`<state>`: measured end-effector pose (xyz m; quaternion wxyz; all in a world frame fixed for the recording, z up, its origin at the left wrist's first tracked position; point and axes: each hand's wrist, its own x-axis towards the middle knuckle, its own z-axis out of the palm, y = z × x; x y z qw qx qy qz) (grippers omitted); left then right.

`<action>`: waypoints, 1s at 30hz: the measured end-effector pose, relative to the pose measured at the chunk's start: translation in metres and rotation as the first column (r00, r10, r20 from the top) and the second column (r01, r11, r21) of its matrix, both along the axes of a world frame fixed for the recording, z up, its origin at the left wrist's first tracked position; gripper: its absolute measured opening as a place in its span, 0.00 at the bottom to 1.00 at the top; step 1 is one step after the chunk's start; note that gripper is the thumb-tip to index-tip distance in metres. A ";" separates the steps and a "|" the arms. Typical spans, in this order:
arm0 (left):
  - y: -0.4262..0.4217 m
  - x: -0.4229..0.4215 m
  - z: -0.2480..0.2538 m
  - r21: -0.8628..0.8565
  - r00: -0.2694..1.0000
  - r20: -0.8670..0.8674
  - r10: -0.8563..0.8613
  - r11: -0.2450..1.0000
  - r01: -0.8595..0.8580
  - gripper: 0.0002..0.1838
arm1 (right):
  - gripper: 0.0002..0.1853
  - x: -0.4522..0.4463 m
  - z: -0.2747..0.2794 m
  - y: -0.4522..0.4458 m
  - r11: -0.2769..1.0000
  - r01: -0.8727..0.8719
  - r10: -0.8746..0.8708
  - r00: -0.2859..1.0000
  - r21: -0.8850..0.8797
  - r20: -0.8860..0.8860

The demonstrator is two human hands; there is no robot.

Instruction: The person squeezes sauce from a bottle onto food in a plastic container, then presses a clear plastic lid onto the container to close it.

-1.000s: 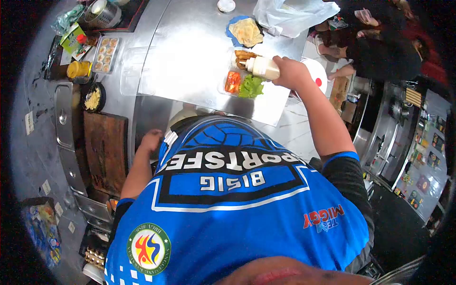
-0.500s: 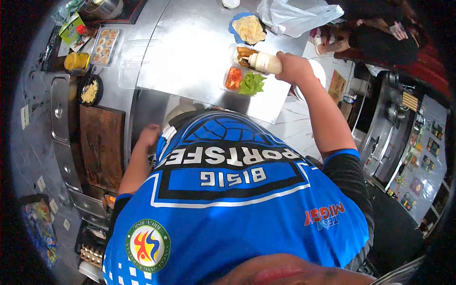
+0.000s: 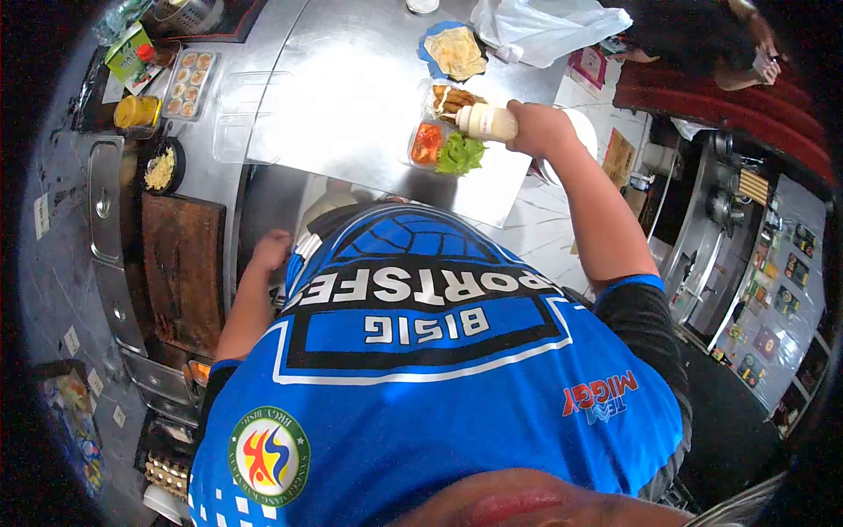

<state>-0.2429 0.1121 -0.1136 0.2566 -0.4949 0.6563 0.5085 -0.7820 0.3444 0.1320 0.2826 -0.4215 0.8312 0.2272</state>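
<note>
My right hand is closed around a squeeze bottle of pale sauce, tipped sideways with its nozzle pointing left. The nozzle is over browned fried pieces in a clear plastic container; white sauce lies in streaks on them. In the same container, nearer my body, are chopped red pieces and green lettuce. A stack of flatbread rests on blue material just beyond. Low by my left side, my left hand is loosely curled, with nothing visible in it.
Beyond the food lies a white plastic bag on the steel table. At left are an empty clear tray, a tray of small cups, a yellow-filled tub, a black bowl and a wooden board. Another person is at upper right.
White sauce streaks now show on the fried pieces. My right hand and the bottle have shifted slightly left. The other person at upper right has changed position.
</note>
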 end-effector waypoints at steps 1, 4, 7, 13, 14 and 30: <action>0.000 -0.002 0.005 0.010 1.000 0.017 0.026 1.000 -0.026 0.22 | 0.27 -0.002 -0.002 0.001 1.000 0.001 -0.001 1.000 0.000 0.000; -0.001 -0.004 0.003 0.018 1.000 0.009 -0.013 1.000 0.013 0.23 | 0.27 -0.011 -0.012 0.005 0.996 0.067 -0.071 0.994 -0.058 -0.079; -0.004 0.001 -0.010 0.002 0.999 0.034 -0.041 0.999 0.041 0.23 | 0.26 -0.014 -0.012 0.008 0.988 0.102 -0.117 0.985 -0.118 -0.130; -0.009 0.019 -0.042 0.018 0.998 -0.030 -0.052 0.998 0.052 0.23 | 0.25 -0.006 -0.006 0.013 1.000 0.004 -0.003 0.999 0.019 -0.042; -0.008 0.017 -0.040 0.017 0.998 -0.030 -0.054 0.998 0.054 0.23 | 0.26 -0.008 -0.006 0.013 0.999 0.047 -0.047 0.997 -0.005 -0.067; -0.009 0.003 -0.023 0.109 0.999 -0.016 0.048 0.993 -0.046 0.23 | 0.23 -0.012 0.004 0.025 0.991 0.122 -0.129 0.981 -0.059 -0.144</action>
